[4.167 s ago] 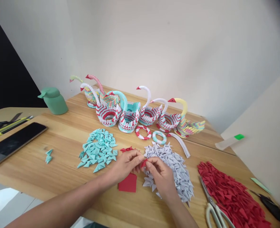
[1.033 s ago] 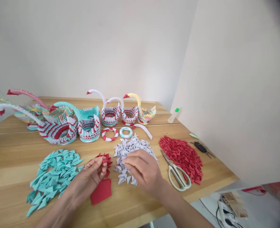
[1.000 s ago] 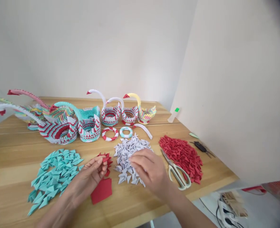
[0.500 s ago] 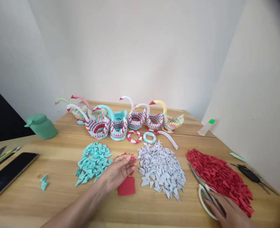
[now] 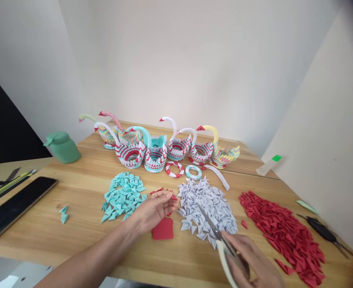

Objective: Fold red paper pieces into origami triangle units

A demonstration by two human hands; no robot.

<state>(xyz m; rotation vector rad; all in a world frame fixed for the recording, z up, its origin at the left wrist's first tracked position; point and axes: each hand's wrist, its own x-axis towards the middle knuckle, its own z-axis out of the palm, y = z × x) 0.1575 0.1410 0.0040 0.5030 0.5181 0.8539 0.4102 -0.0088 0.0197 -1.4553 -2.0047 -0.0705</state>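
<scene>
My left hand [image 5: 160,208] is pinched on a small red folded paper piece [image 5: 174,197], with part of it showing past the fingertips. Under and behind that hand lie more red pieces and a red paper sheet [image 5: 162,229] on the table. In my right hand [image 5: 250,260] is a pair of scissors [image 5: 221,240] with cream handles, blades pointing up and left over the pile of pale grey-lilac folded pieces [image 5: 208,208]. To the left of my left hand spreads a pile of turquoise pieces [image 5: 123,195]; a red pile [image 5: 284,232] lies to the right.
Several paper swans [image 5: 154,158] stand at the back, with a red-white ring [image 5: 174,174], a turquoise-white ring [image 5: 193,173] and a white neck piece [image 5: 220,177] in front. At left are a green pot [image 5: 64,148] and a phone [image 5: 18,204]; black pliers [image 5: 322,230] lie far right.
My right hand has carried the scissors from the red pile leftward to the pale pile. A few red pieces now lie apart from their pile. The view has shifted slightly.
</scene>
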